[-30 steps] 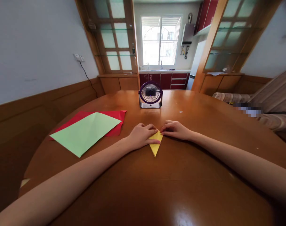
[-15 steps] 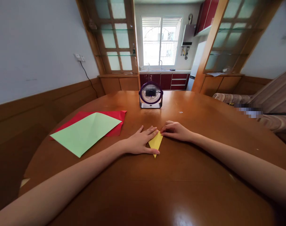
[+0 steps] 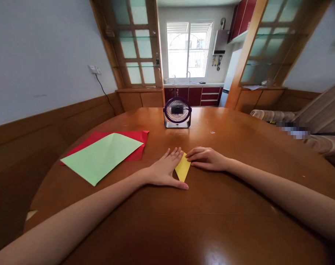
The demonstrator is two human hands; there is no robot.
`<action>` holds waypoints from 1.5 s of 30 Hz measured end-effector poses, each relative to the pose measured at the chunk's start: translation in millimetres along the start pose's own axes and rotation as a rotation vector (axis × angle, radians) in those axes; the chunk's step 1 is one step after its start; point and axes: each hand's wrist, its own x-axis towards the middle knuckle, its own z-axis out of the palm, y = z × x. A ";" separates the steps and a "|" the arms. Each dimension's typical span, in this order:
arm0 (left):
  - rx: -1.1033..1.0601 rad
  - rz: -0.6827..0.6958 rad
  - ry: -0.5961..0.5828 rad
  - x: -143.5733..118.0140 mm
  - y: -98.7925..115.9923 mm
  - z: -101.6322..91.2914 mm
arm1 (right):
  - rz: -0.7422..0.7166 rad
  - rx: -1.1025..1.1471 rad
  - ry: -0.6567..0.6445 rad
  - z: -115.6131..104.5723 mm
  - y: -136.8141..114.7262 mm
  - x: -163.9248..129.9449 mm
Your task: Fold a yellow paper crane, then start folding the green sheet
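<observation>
Yellow paper folded into a narrow triangle (image 3: 182, 168) lies flat on the wooden table (image 3: 211, 221), its point toward the person, pinned between both hands. The left hand (image 3: 164, 170) lies palm down with fingers spread and stretched forward along the paper's left edge, thumb extended across the table just below the paper's tip; it presses rather than grips. The right hand (image 3: 207, 159) rests knuckles up, fingers loosely curled, fingertips touching the paper's upper right corner. Both forearms reach in long and straight from the near edge. To the left, well apart, a light green sheet (image 3: 101, 156) overlaps a red sheet (image 3: 134, 141). A small purple desk fan (image 3: 177, 112) stands beyond the hands.
</observation>
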 end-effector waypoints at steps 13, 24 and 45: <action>-0.024 -0.078 0.429 -17.8 -12.3 -1.7 | -0.017 -0.108 0.023 2.1 -11.2 3.2; -0.232 0.037 0.462 -14.2 -17.6 -1.8 | 0.136 0.027 -0.113 11.9 -18.3 5.9; -0.023 0.125 0.240 -30.1 -30.4 -37.1 | 0.158 0.016 -0.343 9.8 -19.1 9.4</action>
